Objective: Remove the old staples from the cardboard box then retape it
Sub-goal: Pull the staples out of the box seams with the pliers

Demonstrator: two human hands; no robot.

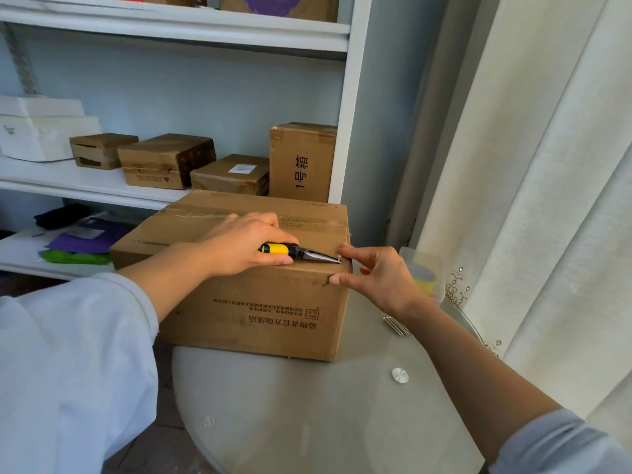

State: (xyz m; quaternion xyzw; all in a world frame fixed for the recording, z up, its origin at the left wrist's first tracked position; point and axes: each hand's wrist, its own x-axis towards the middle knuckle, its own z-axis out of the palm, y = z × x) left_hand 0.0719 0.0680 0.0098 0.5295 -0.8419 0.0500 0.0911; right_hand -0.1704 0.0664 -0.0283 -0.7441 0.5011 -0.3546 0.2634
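My left hand (244,246) is clenched round the yellow/black grip of the pliers (297,253), fingers wrapped over the handles, thumb underneath. The pliers lie nearly flat on top of the cardboard box (253,302), nose pointing right, tip at a small staple (339,258) near the box's right front corner. Can't tell if the tip is biting the staple or just touching it.

My right hand (374,277) is at that same corner: fingers curled, index fingertip on the top edge right by the staple, thumb pressed on the front face just below, so it's pinching the box corner and bracing it.

The box sits on the round glass bench (307,405), its back part running past the bench edge toward the shelf unit (171,196). Old clear tape (239,215) runs across the top, w/ printed text upside down on the front face.

On the bench just right of the box, partly behind my right wrist, lies a small bunch of thin metal pieces (396,326), prob. staples, too small to be sure. Behind my right hand there's a clear container (422,268) w/ sth yellow inside, blurred.

Shelf behind holds several smaller brown boxes (302,162), and lower down purple and green cloth (85,244). A pale curtain (547,200) hangs on the right, close to the bench.
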